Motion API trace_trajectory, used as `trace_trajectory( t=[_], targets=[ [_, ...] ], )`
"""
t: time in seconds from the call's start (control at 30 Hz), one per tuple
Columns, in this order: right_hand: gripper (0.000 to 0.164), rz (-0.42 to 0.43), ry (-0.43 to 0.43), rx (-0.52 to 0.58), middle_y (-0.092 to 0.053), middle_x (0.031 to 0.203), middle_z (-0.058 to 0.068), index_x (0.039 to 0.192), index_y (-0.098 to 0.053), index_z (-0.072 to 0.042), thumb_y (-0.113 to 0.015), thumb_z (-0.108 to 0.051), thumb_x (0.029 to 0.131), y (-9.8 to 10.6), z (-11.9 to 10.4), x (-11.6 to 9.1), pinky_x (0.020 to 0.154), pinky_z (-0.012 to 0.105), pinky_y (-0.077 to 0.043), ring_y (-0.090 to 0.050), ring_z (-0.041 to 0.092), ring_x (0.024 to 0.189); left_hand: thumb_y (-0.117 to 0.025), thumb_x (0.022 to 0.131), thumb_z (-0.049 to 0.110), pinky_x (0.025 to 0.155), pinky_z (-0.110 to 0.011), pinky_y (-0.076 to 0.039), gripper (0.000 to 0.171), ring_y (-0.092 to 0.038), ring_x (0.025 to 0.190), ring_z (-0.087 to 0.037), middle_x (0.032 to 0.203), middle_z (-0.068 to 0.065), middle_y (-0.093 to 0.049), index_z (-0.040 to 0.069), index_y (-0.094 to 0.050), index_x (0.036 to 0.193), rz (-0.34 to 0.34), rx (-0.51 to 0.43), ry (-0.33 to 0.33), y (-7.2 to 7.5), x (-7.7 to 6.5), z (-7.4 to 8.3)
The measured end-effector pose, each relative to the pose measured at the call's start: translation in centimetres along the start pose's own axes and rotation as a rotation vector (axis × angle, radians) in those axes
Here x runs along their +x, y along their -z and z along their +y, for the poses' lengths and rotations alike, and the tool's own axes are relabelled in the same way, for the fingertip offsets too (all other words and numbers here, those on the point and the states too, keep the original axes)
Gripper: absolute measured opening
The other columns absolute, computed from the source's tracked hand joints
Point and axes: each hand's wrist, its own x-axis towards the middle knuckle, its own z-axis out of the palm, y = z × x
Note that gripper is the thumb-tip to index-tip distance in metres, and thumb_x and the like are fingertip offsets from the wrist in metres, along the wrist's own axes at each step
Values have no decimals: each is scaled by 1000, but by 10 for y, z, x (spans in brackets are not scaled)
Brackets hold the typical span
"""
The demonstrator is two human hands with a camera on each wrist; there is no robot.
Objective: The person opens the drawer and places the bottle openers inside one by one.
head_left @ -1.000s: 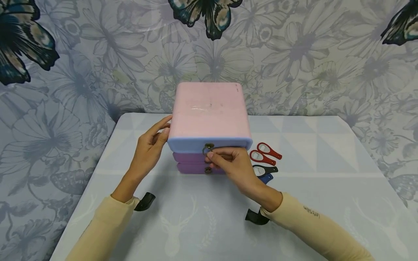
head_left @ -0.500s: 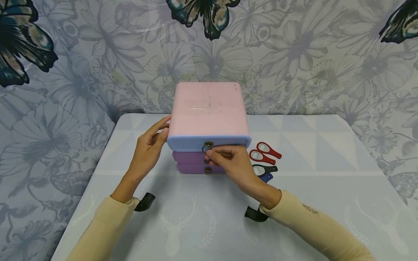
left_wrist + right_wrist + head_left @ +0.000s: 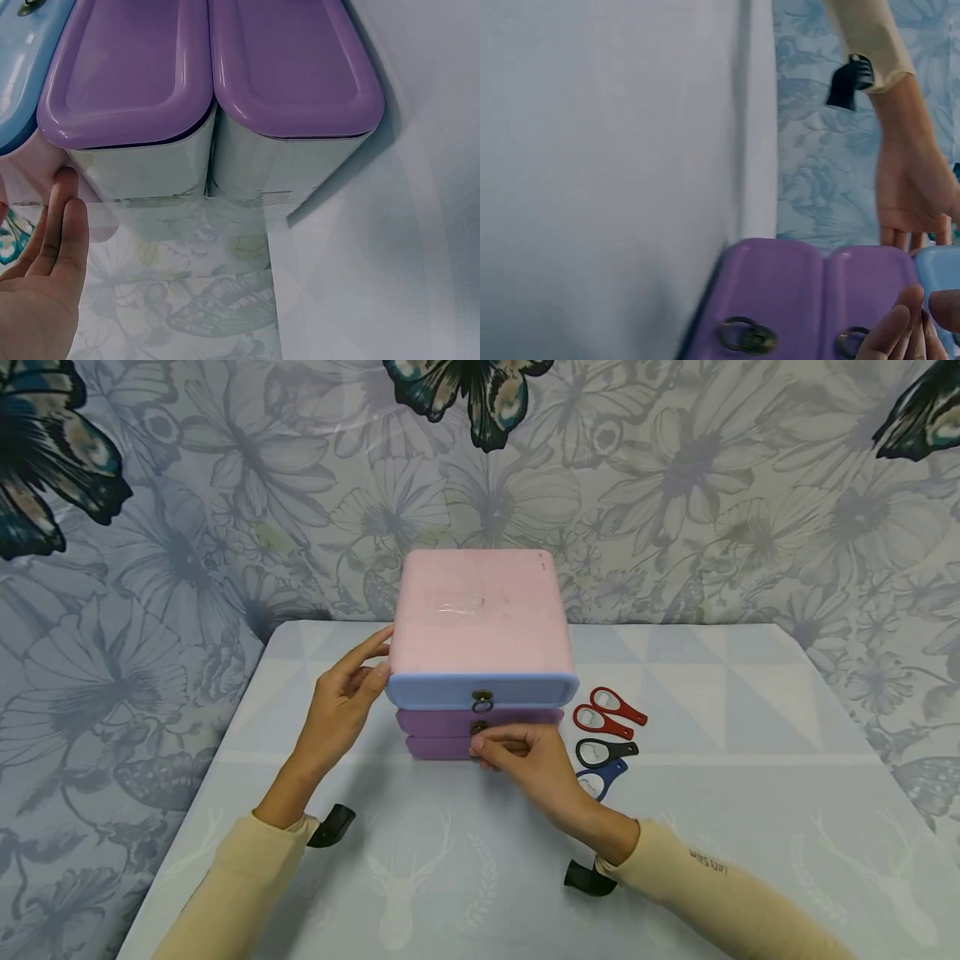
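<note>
A small drawer unit (image 3: 480,610) with a pink top stands on the table, with a blue top drawer (image 3: 435,692) and two purple drawers (image 3: 435,722) below it. The left hand (image 3: 337,710) rests straight fingers against the unit's left side, its fingertips on the pink wall in the left wrist view. At the middle drawer's front is the right hand (image 3: 528,764), thumb and fingertips close together just below the brass knob. A brass ring pull (image 3: 847,341) shows beside those fingers (image 3: 900,322), with a small gap between thumb and fingertips. The blue drawer's ring pull (image 3: 482,703) hangs free.
Right of the unit lie several small items with oval clear loops and short handles: red ones (image 3: 603,722), a black one (image 3: 607,752) and a blue one (image 3: 602,777). A patterned wall (image 3: 675,527) with butterfly decorations stands behind the table (image 3: 750,810).
The right hand has let go of the blue drawer's ring pull and moved down to the middle purple drawer's front. The left hand stays against the side; all drawers remain closed.
</note>
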Motion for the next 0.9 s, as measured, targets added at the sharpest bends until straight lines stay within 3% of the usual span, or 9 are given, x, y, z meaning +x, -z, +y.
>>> trace_trajectory(
  t=[0.27,0.47,0.77,0.9],
  targets=[
    [26,70,-60,-48,-75,103,19,112,-75,2,-73,-15,92,0,30,-5,79,25,-57,-73,35,93,-52,106,23,79,-29,-44,47,-66,107,-7,141,-3,-54,39,-45,150,-8,-5,0,1,0,1],
    [26,115,-89,-11,-75,106,19,113,-74,2,-73,-13,92,0,38,2,80,24,-57,-73,34,99,-52,106,24,83,-28,-45,47,-66,108,-8,141,-4,-54,39,-45,150,-15,-13,2,0,0,0],
    [26,104,-105,43,-73,109,22,115,-73,4,-71,-11,94,-2,35,3,84,32,-58,-72,36,101,-52,106,22,80,-28,-43,47,-66,106,-8,140,-4,-54,35,-46,150,-13,-29,-5,1,1,0],
    [24,108,-109,58,-73,108,25,113,-74,2,-71,-11,94,-4,34,4,84,30,-58,-73,34,97,-52,106,22,80,-28,-44,47,-66,106,-8,140,-4,-54,35,-46,150,-14,-28,-1,1,2,0]
  ],
)
